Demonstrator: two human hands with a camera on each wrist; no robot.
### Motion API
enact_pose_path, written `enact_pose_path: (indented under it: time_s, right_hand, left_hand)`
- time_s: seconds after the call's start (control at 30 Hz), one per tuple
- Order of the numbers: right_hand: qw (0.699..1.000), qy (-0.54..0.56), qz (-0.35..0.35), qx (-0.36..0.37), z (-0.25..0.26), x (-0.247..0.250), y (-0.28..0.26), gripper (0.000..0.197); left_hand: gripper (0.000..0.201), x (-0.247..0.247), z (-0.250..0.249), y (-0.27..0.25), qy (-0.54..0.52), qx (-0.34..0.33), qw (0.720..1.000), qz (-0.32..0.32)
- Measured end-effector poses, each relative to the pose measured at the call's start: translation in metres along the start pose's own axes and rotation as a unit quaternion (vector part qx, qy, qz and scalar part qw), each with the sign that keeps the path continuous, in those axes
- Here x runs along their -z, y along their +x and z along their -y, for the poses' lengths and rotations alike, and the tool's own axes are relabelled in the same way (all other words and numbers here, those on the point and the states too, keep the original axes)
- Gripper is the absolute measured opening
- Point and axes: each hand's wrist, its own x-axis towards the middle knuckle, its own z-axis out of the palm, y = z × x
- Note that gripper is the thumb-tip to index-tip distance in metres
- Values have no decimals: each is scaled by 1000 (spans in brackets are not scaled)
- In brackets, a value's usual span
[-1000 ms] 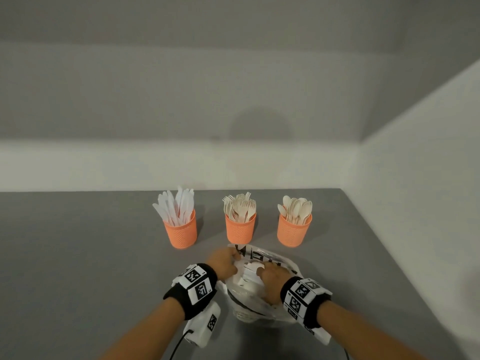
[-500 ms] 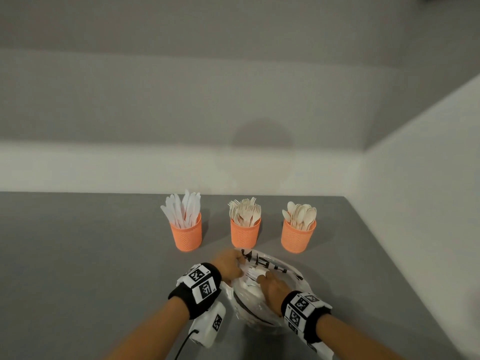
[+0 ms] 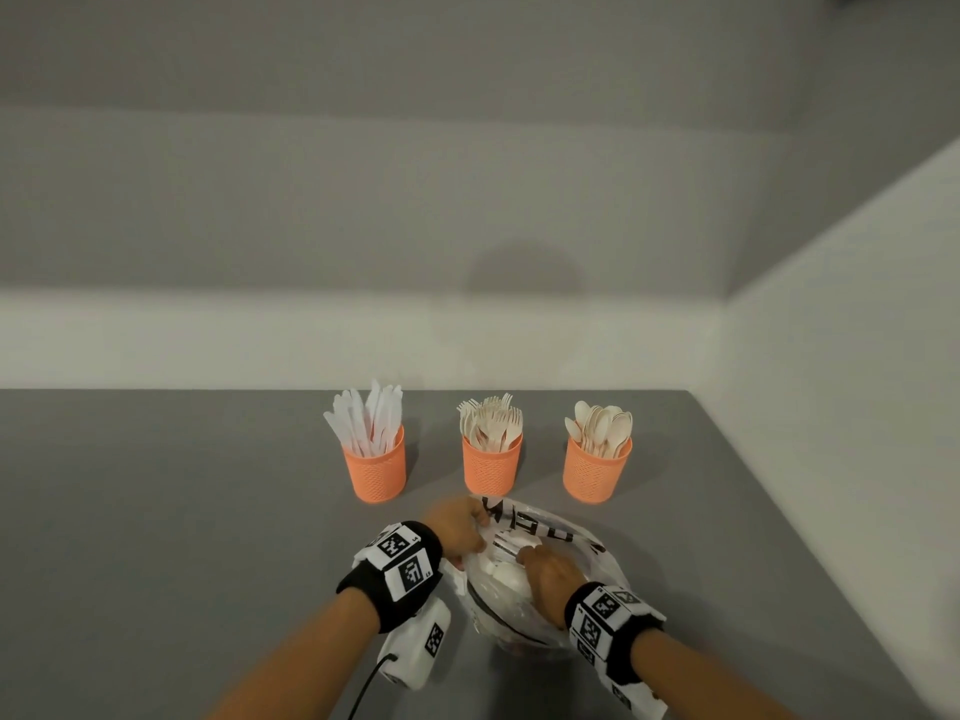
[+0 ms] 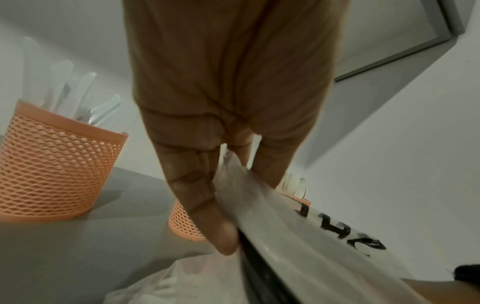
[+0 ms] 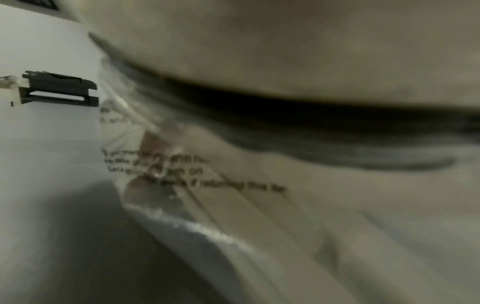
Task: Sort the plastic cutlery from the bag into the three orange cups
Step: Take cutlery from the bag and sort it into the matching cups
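Observation:
Three orange mesh cups stand in a row: knives in the left cup (image 3: pixel 375 472), forks in the middle cup (image 3: pixel 491 469), spoons in the right cup (image 3: pixel 596 475). In front of them lies the clear plastic bag (image 3: pixel 558 532) with black print. My left hand (image 3: pixel 457 532) pinches the bag's left rim (image 4: pixel 233 185) and holds it up. Reaching into the bag's mouth, my right hand (image 3: pixel 545 569) pinches a white fork (image 3: pixel 506 545) at its fingertips. More white cutlery (image 3: pixel 501 574) lies inside. The right wrist view shows only blurred bag plastic (image 5: pixel 197 174).
The grey table (image 3: pixel 156 537) runs wide to the left. A white wall (image 3: pixel 831 407) borders it close on the right, and a pale ledge (image 3: pixel 311 345) runs behind the cups. The knife cup (image 4: pixel 57 168) stands close to my left hand.
My right hand has shifted inside the bag and a fork's tines now show at its fingertips. The left hand keeps its hold on the rim. The head view has moved slightly.

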Motion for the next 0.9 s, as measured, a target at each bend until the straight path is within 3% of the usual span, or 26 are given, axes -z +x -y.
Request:
enact_pose_path:
  time_s: [0.33,0.43,0.53,0.77,0.9]
  right_hand:
    - [993,115,-5,10,0,14,-4,41]
    - [992,127,-14,-1,-3,15,-2,53]
    - [994,105,-26,-3,-3,17,-1,67]
    - [999,-38,-20,-10,2,9,0,57]
    - [999,-6,-52,8,2,12,1,46]
  left_hand:
    - [37,7,2,-1,-3,4,1000,12]
    - [36,9,0,-1,-4,1,1000,13]
    - [36,11,0,0,-2,-1,1000,12]
    - [36,8,0,3,1,8,1000,20]
    - [34,11,0,3,0,7,1000,13]
